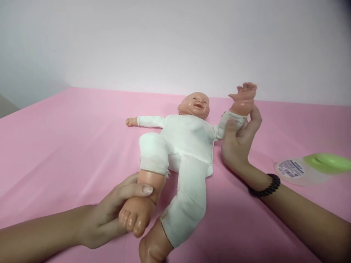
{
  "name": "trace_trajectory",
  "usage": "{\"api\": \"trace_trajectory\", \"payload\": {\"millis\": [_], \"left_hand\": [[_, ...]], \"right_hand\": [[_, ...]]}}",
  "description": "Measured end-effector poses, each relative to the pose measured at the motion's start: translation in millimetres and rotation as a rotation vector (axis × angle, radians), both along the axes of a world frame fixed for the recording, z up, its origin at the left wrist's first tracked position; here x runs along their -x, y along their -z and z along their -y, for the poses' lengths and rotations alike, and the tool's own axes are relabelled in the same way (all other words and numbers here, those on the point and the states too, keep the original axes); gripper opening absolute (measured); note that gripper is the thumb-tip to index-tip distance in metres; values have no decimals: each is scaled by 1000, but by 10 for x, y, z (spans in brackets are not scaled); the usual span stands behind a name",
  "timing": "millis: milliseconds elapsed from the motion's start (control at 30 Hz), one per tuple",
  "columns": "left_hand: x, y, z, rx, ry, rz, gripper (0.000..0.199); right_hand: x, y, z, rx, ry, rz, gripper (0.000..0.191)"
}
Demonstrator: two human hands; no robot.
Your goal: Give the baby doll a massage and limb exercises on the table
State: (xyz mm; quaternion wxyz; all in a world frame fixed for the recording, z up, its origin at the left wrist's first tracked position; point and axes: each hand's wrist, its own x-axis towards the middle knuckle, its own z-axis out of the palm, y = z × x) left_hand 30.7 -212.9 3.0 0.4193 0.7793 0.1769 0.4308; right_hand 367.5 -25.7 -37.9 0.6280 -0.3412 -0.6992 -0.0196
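Note:
A baby doll [189, 135] with a white cloth body lies on its back on a pink sheet, its head at the far end. My left hand [112, 210] is wrapped round the doll's bare lower leg [150, 179], just above the foot, with the thumb on top. That leg is bent and raised, while the doll's other leg [189, 197] stretches toward me. On the right side, my right hand [241, 142] grips the doll's forearm [233, 120] at the white cuff and holds it upright. Some fingers are hidden behind the arm. A black coiled band circles my right wrist.
To the right of my right forearm lies a clear container with a green top and a printed label [290, 168]. The pink sheet [68, 153] covers the whole surface, with slight creases at left. Behind its far edge rises a pale wall [137, 44].

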Motion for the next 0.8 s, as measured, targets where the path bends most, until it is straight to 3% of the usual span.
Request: {"api": "trace_trajectory", "payload": {"millis": [67,167,267,567,667,800], "left_hand": [[17,48,27,42,-76,-23,60],[46,132,64,51,-258,-86,63],[54,156,79,35,-334,-106,66],[-44,26,5,130,-211,-27,53],[-42,12,0,69,-140,-12,52],[2,-22,-8,-35,23,-70,55]], "right_hand": [[87,-45,116,-58,-23,44,61],[171,-58,220,-169,52,246,67],[192,-49,249,-246,106,439,64],[171,-38,246,-309,89,594,72],[202,-52,267,-244,68,459,73],[213,-102,235,-124,0,127,65]]}}
